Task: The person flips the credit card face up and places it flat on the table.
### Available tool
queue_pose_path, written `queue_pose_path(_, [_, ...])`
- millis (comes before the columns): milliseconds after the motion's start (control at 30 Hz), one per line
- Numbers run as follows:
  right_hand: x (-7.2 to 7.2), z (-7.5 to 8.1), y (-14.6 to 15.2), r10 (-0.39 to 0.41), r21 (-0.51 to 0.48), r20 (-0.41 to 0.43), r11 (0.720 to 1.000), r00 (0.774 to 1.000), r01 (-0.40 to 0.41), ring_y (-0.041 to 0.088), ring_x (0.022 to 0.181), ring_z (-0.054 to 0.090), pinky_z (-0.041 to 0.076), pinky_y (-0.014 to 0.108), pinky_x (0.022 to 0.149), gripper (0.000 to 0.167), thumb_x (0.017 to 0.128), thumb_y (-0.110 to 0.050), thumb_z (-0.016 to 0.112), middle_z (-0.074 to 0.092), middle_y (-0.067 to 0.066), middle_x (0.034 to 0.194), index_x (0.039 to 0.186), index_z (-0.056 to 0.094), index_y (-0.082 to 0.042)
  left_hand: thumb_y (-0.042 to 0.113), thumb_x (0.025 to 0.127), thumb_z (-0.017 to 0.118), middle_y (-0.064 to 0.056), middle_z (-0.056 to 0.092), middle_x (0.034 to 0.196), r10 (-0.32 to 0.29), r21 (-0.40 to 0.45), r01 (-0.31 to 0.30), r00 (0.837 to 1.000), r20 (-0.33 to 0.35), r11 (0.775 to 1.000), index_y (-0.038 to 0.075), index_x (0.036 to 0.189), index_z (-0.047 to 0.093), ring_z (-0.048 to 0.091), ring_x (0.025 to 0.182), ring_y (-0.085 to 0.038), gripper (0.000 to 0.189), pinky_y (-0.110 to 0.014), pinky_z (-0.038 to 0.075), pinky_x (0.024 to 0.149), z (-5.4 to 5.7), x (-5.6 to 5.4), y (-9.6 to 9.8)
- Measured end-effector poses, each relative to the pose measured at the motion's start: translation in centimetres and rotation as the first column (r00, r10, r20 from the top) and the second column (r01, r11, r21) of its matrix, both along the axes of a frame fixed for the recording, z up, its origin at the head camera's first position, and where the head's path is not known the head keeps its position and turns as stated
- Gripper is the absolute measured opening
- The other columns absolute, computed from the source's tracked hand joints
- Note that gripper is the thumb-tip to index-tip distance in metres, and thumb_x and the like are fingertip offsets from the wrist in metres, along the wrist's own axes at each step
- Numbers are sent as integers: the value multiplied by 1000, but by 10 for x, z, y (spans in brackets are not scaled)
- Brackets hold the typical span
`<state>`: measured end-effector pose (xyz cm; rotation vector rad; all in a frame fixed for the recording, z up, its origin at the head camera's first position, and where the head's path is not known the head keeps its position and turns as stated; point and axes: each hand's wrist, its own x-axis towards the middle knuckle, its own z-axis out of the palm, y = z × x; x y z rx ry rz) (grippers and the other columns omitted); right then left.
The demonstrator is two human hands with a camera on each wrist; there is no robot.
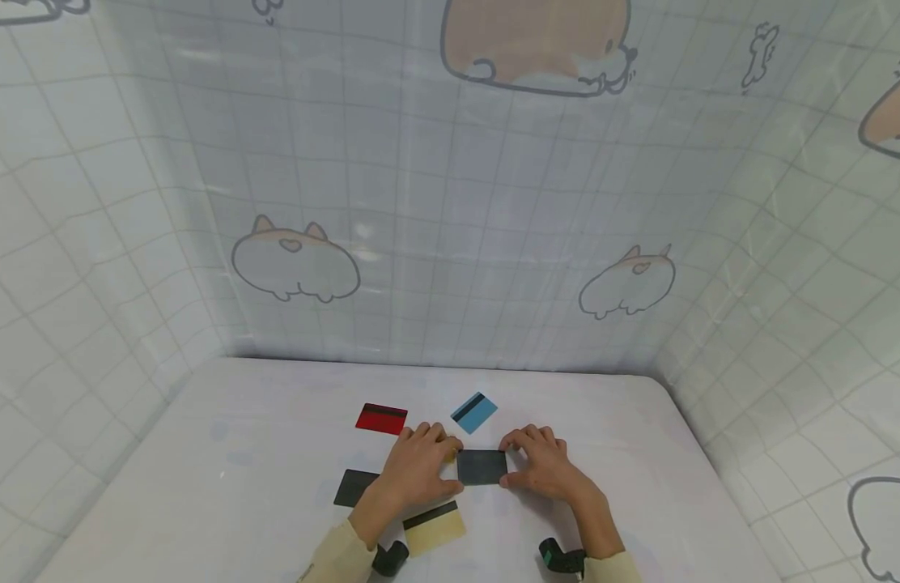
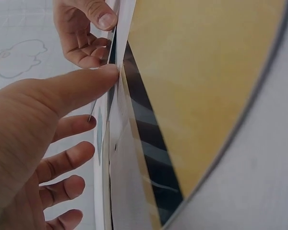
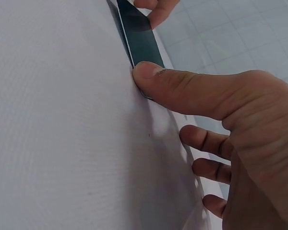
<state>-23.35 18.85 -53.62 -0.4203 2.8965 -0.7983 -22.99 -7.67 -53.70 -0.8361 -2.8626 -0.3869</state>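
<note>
Both hands hold a dark grey card (image 1: 482, 467) by its opposite short sides, close over the white table. The left hand (image 1: 418, 465) pinches the left side, thumb at the near corner and index finger at the far one; its other fingers stand apart from the card in the left wrist view. The right hand (image 1: 545, 465) grips the right side, with its thumb (image 3: 153, 79) on the near corner in the right wrist view; its index fingertip is hidden there. Near the left wrist lies a yellow card with a black stripe (image 1: 435, 530).
A red card (image 1: 381, 419) and a blue striped card (image 1: 474, 413) lie farther back on the white table (image 1: 275, 437). Another dark card (image 1: 354, 487) is partly under the left forearm. Something yellow (image 1: 448, 458) peeks out beside the left fingers. Patterned curtains (image 1: 450, 202) surround the table.
</note>
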Motion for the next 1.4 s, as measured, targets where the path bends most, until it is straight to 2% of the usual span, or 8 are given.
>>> queue_pose_path(233, [0, -3, -1, -1, 21, -7, 1000, 1000, 1, 22, 111, 40, 29, 54, 92, 52, 69, -45, 89, 55, -6, 110, 113, 63, -37, 65, 78, 75, 7, 57, 105, 26, -2, -26, 1000, -3, 1000, 31, 122, 69, 51, 100, -15, 56, -41, 42, 84, 0, 0, 1])
queue_pose_path(400, [0, -5, -3, -6, 28, -15, 1000, 1000, 7, 23, 112, 39, 30, 52, 91, 52, 71, -44, 88, 54, -7, 110, 116, 64, -37, 65, 78, 74, 6, 58, 108, 31, 13, -31, 1000, 2, 999, 31, 123, 70, 52, 102, -17, 56, -42, 43, 87, 1, 1, 1])
queue_pose_path(900, [13, -7, 1, 5, -6, -59, 1000, 998, -6, 19, 107, 39, 31, 46, 86, 51, 71, -46, 87, 55, -8, 107, 115, 64, -36, 64, 78, 74, 5, 59, 110, 47, 21, -46, 999, -18, 999, 33, 124, 69, 52, 104, -17, 56, -43, 43, 88, 0, 15, -1])
queue_pose_path(1233, [24, -2, 5, 38, -38, -71, 998, 997, -41, 19, 105, 39, 31, 43, 83, 50, 70, -43, 87, 56, -6, 106, 114, 65, -33, 64, 78, 73, 6, 60, 110, 58, 37, -58, 998, 12, 998, 34, 123, 69, 52, 103, -17, 55, -43, 43, 88, 3, 29, 2])
queue_pose_path(1400, [29, 1, 9, 50, -76, -40, 996, 998, -53, 19, 105, 41, 34, 46, 86, 52, 72, -42, 86, 56, -7, 104, 116, 63, -30, 64, 79, 73, 7, 60, 109, 59, 42, -59, 998, 22, 997, 34, 125, 69, 53, 103, -16, 55, -43, 43, 87, 3, 35, 5])
